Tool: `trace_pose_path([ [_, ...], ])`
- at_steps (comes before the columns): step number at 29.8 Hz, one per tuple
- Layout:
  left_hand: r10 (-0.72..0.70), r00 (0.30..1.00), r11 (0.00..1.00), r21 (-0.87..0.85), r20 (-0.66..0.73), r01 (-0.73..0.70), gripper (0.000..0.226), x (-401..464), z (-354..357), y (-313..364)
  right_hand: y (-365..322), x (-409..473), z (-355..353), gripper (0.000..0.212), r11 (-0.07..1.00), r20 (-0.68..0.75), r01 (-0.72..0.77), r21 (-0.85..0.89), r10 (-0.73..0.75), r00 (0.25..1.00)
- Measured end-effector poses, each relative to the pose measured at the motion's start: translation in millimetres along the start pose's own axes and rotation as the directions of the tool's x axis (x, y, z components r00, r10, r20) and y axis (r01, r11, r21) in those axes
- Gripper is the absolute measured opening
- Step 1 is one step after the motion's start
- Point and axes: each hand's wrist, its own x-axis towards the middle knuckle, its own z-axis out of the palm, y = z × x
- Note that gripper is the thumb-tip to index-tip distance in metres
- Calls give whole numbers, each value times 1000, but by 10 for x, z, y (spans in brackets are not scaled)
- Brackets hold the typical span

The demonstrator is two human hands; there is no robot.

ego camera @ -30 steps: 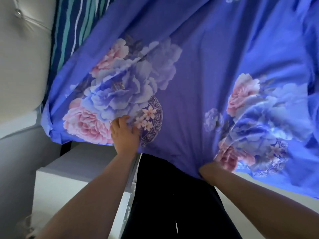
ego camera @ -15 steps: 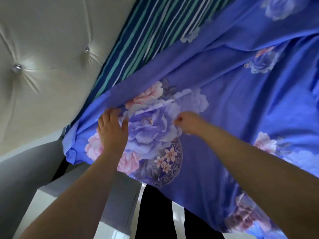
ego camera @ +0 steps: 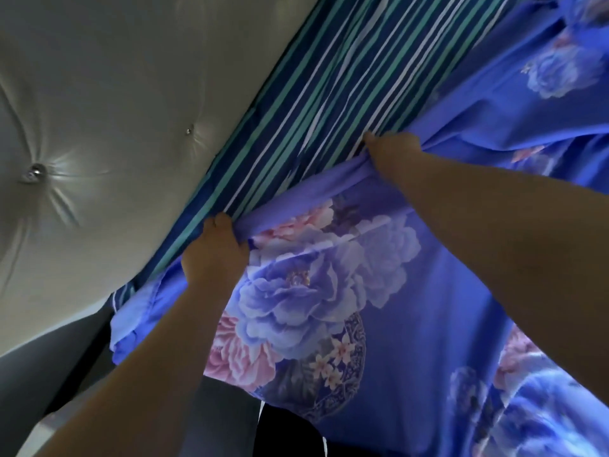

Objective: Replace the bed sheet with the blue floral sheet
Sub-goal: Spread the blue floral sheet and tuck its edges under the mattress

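A pale tufted headboard (ego camera: pixel 82 133) with metal buttons fills the view from 9 to 12 o'clock, and the bed runs diagonally below it toward 1 o'clock. The blue floral sheet (ego camera: pixel 445 291) covers the region from 2 through 6 o'clock, with its upper hem lying short of the headboard, so a band of the striped sheet (ego camera: pixel 313 103) remains exposed between them. The floral sheet's near corner hangs off the bed at about 8 o'clock. Judged from this layout, the hem is held at two points so it can be drawn evenly toward the headboard and over the striped band; the task appears partly complete. The left hand (ego camera: pixel 214 255), at centre-left, has its fingers curled over the hem with the thumb pressed against the fabric, gripping a gathered fold. The right hand (ego camera: pixel 392 156), toward 1 o'clock from the left hand, likewise grips the bunched hem, fingers closed over the edge; individual fingertips are not distinguishable. The two hands are well apart along the hem.
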Motion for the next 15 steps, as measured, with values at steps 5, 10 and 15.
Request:
trace_pose_path([
  [5,-130,983,991,11,128,130,45,-196,138,-378,365,-55,122,40,965,-40,-255,53,257,965],
  [10,-488,873,818,-353,-11,453,31,-579,74,-601,496,-40,-623,34,955,-409,-183,234,267,873],
  [15,-790,598,339,-714,137,612,32,-766,37,-754,457,33,-1148,33,973,-391,-101,207,177,903],
])
